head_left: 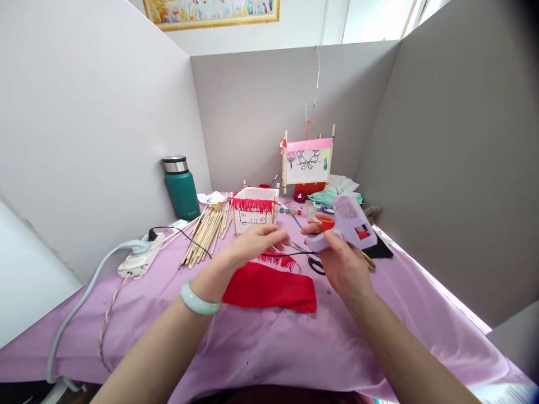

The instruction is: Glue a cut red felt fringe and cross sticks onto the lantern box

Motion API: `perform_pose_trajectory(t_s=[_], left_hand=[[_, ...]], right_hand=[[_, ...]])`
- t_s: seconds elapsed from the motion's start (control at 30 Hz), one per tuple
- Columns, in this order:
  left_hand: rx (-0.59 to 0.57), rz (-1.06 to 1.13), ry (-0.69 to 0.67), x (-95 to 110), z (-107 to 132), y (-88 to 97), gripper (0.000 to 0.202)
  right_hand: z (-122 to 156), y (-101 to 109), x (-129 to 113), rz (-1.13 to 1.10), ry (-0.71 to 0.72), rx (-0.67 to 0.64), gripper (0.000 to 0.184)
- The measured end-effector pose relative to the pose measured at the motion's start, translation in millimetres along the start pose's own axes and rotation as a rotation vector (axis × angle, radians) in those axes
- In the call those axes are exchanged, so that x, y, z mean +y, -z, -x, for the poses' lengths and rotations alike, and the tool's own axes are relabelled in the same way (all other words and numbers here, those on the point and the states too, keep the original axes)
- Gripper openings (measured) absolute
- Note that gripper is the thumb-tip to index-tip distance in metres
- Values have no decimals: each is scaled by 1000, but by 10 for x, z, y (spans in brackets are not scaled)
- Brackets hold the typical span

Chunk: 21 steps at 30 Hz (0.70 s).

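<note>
My right hand (346, 268) is wrapped round a lilac hot glue gun (352, 220) with an orange part near its front. A black cord (290, 254) runs left from the glue gun across the table. My left hand (256, 242), with a pale green bangle (200, 298) at the wrist, hovers over the table with fingers loosely bent and nothing visible in them. Below it lies a red cloth (269, 286), with a strip of red fringe (286, 262) just behind. Scissors with black handles (316, 265) lie between the hands. Beyond my left hand stands a small stick-framed paper lantern (255, 216) with red fringe.
Wooden sticks (206, 238) are piled at left, near a green bottle (182, 191) and a power strip (141, 258) with cables. A second, taller paper lantern (308, 163) is at the back, beside a green packet (337, 196). Grey partitions (269, 112) surround the table.
</note>
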<state>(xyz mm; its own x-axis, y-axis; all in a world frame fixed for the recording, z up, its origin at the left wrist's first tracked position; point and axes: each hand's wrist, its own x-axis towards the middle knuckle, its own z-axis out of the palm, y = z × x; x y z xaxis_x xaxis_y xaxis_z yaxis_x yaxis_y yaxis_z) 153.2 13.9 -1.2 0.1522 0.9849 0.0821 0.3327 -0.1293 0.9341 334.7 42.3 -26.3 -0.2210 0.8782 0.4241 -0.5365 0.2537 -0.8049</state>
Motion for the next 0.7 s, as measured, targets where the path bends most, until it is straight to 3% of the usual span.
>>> perform_pose_trajectory(t_s=[0.07,0.1,0.2,0.37,0.5,0.7], left_hand=[[216,-409,19,-90,-50,181,25],[272,-611,33,-151,-71,255,23],[301,-912,122,-361,-111,382,23],[213,-918,254,-644,-123,350,24],[264,-888,273,-752,-131,305,21],[272,-839,299,-851,-174,331,13]], right_hand=[[-41,61,7,113,-72,16,21],[-56,83,26,180,-142,4,20],[-77,96,125,391,-356,-86,29],[-140,-10,318,739,-539,-260,36],[-223,-87,461,802,-621,-242,21],[-259,-141,658,842,-683,-272,20]])
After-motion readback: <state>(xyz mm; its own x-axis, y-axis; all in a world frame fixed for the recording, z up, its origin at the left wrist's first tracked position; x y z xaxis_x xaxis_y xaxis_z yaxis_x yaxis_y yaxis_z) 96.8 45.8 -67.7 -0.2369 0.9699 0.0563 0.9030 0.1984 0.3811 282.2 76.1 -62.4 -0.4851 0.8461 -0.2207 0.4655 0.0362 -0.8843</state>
